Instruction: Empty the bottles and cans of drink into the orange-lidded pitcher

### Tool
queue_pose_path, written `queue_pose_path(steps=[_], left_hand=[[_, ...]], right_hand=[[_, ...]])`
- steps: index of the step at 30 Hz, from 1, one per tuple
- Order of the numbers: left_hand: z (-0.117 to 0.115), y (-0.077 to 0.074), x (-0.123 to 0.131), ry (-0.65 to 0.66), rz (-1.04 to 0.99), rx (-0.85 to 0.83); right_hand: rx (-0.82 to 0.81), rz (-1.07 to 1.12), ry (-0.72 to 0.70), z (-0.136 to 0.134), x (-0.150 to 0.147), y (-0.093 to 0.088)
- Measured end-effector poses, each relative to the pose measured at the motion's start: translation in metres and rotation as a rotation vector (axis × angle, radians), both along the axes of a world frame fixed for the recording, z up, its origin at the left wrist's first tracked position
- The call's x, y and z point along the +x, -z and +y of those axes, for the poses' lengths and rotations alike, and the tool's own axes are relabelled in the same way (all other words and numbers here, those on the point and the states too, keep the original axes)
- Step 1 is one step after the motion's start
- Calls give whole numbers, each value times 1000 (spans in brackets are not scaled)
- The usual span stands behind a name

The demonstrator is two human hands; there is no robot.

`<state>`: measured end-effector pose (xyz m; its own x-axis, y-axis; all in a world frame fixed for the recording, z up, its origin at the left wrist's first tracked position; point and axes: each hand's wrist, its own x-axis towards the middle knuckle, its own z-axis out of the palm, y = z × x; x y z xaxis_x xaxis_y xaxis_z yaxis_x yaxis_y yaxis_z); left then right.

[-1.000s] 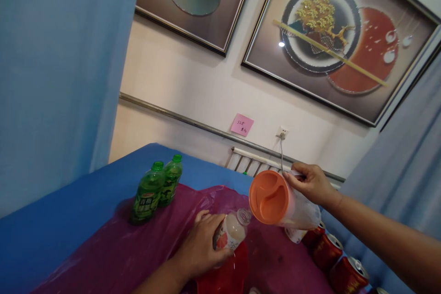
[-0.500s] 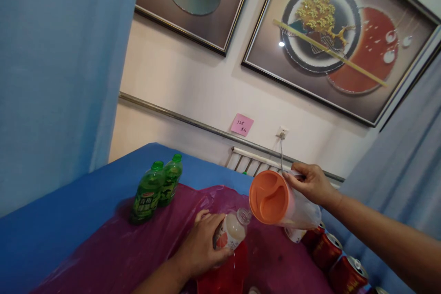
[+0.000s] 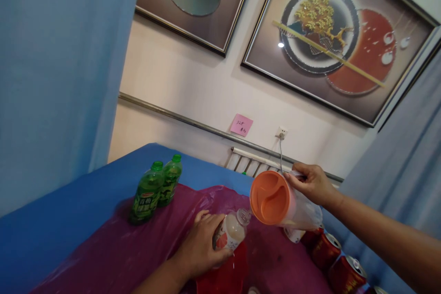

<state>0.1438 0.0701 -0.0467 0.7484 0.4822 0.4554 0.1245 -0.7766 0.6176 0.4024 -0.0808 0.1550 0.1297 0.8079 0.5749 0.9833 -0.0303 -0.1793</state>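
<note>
My left hand [image 3: 203, 241] is wrapped round a clear bottle [image 3: 231, 232] with a printed label, its uncapped mouth tilted up to the right. By its handle, my right hand [image 3: 312, 183] grips a clear plastic pitcher [image 3: 303, 213] with an orange lid [image 3: 269, 197]. The pitcher is tipped on its side, and its lid is close to the bottle's mouth. Whether liquid passes between them is too small to make out. Below the bottle lies a red plastic basin or tray [image 3: 223, 273], partly hidden by my left hand.
Two green bottles [image 3: 146, 197] stand uncapped at the left on a purple plastic sheet [image 3: 103, 243] over a blue table cover [image 3: 62, 197]. Several red cans [image 3: 346, 273] line the right side. Behind are a radiator [image 3: 253, 163], a wall socket [image 3: 281, 133] and a blue curtain [image 3: 62, 78].
Almost nothing differs. The pitcher has shifted very slightly to the right; both hands keep their holds.
</note>
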Motion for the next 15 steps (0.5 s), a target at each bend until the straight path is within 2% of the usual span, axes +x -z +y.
queue_pose_path(steps=[15], left_hand=[[-1,-4,-3,26,-5,-36]], right_hand=[[4,6,-3,0,-3,1]])
